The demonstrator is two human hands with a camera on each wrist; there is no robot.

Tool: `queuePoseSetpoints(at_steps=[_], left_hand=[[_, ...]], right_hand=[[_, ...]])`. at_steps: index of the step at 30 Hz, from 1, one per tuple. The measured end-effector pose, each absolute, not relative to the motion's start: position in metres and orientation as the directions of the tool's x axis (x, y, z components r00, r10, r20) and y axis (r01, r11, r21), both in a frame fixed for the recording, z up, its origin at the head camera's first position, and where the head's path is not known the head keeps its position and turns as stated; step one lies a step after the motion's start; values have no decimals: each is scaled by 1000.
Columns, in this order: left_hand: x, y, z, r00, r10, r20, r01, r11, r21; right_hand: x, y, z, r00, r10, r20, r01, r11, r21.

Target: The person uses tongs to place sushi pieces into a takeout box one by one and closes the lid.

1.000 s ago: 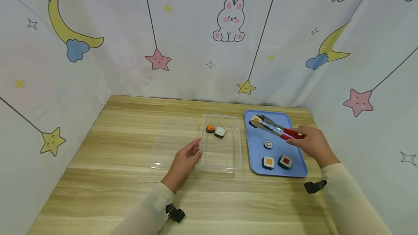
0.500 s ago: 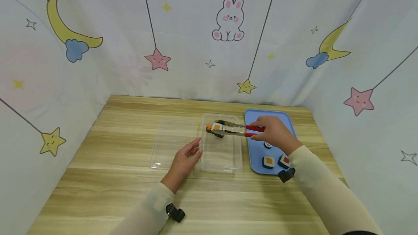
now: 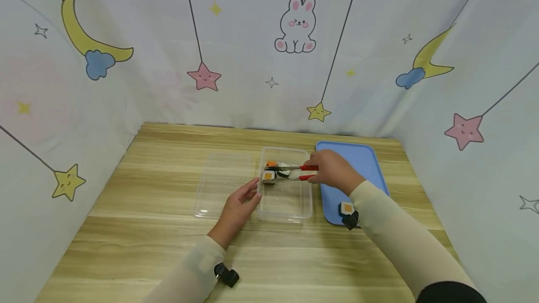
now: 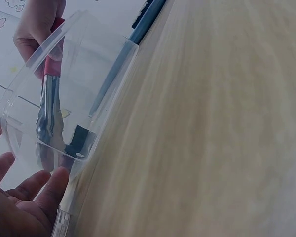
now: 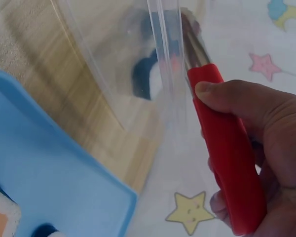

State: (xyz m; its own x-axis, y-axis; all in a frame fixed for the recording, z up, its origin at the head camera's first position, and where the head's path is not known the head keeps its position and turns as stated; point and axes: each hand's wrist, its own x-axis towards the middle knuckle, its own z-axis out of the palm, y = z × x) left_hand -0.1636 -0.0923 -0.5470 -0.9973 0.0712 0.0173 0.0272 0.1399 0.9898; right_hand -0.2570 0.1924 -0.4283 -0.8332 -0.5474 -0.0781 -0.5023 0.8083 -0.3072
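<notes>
My right hand [image 3: 332, 169] grips red-handled metal tongs [image 5: 227, 148] and reaches over the clear plastic box [image 3: 306, 202]. Between the tong tips, by the box's left wall, is a square toy sushi piece [image 3: 268, 176] with an orange centre. Behind it lies an orange-topped sushi piece [image 3: 271, 163]; a white-topped one [image 3: 286, 172], partly covered by the tongs, is on its right. My left hand [image 3: 236, 205] rests its fingertips against the outside of the box's left wall, fingers loosely extended, as the left wrist view shows too.
To the right stands a blue tray [image 3: 358, 153]; on it a square sushi piece [image 3: 346, 208] shows, and my right forearm hides part of the tray. A clear lid [image 3: 223, 176] lies flat left of the box. A printed curtain [image 3: 236, 106] borders the table.
My right hand has carried the orange-centred sushi piece in the tongs from the blue tray leftward to the left side of the box. The left hand has stayed in place.
</notes>
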Motion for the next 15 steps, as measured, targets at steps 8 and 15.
queuePoseSetpoints(at_steps=[8, 15], left_hand=[[-163, -91, -544, -998, 63, 11, 20, 143, 990], [-163, -91, -546, -998, 58, 10, 18, 143, 990]], right_hand=[[-254, 204, -427, -867, -493, -69, -435, 817, -378], [-246, 249, -423, -928, -373, 18, -346, 842, -414]])
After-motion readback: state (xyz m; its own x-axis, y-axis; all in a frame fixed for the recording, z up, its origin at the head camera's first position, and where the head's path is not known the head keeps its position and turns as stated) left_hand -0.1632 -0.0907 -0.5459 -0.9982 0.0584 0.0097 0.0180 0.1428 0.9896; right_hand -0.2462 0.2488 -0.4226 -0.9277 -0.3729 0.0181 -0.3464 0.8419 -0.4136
